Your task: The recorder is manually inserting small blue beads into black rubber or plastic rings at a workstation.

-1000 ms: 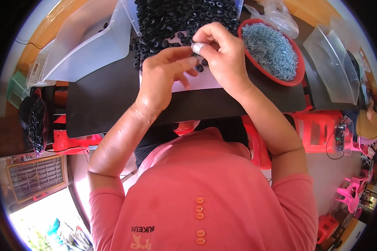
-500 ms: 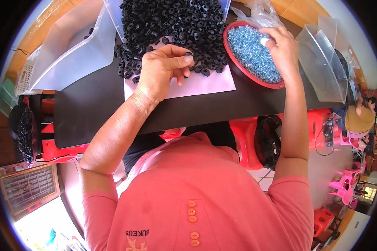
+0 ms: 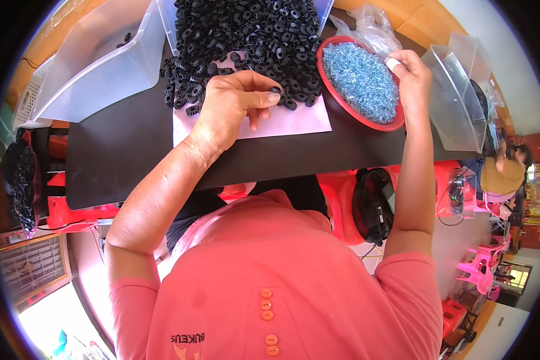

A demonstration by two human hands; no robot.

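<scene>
My left hand (image 3: 231, 105) is closed over the near edge of a large heap of ridged black plastic parts (image 3: 246, 39). A small black plastic part (image 3: 275, 90) is pinched between its thumb and forefinger. Beneath part of the heap lies a pale pink sheet (image 3: 300, 121). To the right, a red basin (image 3: 375, 125) is filled with tiny clear-blue pieces (image 3: 360, 78), bead-like in look. Just above the basin's right rim, my right hand (image 3: 415, 81) has its fingers pinched together, with a white wrap around one tip. Whatever those fingers hold is too small to make out.
A translucent bin (image 3: 96, 78) with a few black parts stands at the left of the dark table (image 3: 126, 144). Stacked clear containers (image 3: 456, 114) are on the right, and a clear plastic bag (image 3: 372, 30) lies behind the basin. Another person (image 3: 501, 177) sits far right.
My right hand has moved from over the blue pieces out to the basin's right rim, its fingers now pinched. The left hand still holds the black part. The whole view has shifted slightly.
</scene>
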